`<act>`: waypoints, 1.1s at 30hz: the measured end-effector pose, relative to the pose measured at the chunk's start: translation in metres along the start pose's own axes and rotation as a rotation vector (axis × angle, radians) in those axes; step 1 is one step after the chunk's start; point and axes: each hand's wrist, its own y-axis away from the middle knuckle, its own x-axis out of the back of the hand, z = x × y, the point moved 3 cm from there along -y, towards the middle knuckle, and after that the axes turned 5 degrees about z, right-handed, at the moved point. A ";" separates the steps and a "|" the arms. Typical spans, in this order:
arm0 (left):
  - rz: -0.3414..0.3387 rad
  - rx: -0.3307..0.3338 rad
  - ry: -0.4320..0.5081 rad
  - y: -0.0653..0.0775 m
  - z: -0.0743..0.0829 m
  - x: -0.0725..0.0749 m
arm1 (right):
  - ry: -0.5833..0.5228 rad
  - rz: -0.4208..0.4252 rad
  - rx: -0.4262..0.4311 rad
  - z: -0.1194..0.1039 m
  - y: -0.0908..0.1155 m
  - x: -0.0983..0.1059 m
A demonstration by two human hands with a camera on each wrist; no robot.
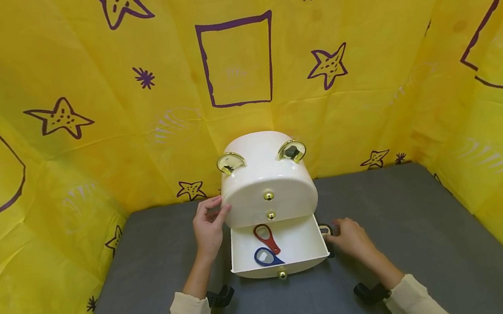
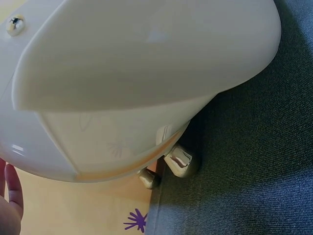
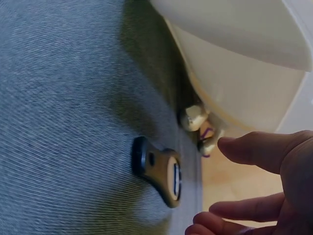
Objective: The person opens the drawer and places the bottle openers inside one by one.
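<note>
A white drawer box (image 1: 263, 160) with gold knobs and gold-rimmed ears stands at the middle of the table. Its bottom drawer (image 1: 299, 240) is pulled out and holds a red magnifying glass (image 1: 266, 237) and a blue magnifying glass (image 1: 266, 257). My left hand (image 1: 208, 227) rests its fingertips at the left side of the box. To the right of the drawer, a black magnifying glass (image 3: 157, 169) lies on the table. Close by it is my right hand (image 1: 353, 239), thumb and fingers spread apart with nothing between them in the right wrist view.
The grey table (image 1: 153, 274) is bounded by yellow cloth walls (image 1: 115, 158) with purple drawings, the back one close behind the box. Small gold feet (image 2: 180, 160) hold the box off the table. The drawer's front juts toward me between the two forearms.
</note>
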 end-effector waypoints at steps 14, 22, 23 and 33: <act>0.000 -0.018 0.002 0.000 -0.001 0.000 | 0.132 0.015 0.015 0.003 0.005 -0.022; 0.003 -0.032 0.000 0.000 0.000 0.001 | 0.158 0.059 0.035 0.000 0.008 -0.028; 0.002 -0.032 -0.001 0.000 0.000 0.001 | 0.159 0.063 0.034 0.000 0.009 -0.029; 0.010 -0.033 0.007 0.001 0.000 0.001 | 0.155 0.098 0.044 0.001 0.011 -0.028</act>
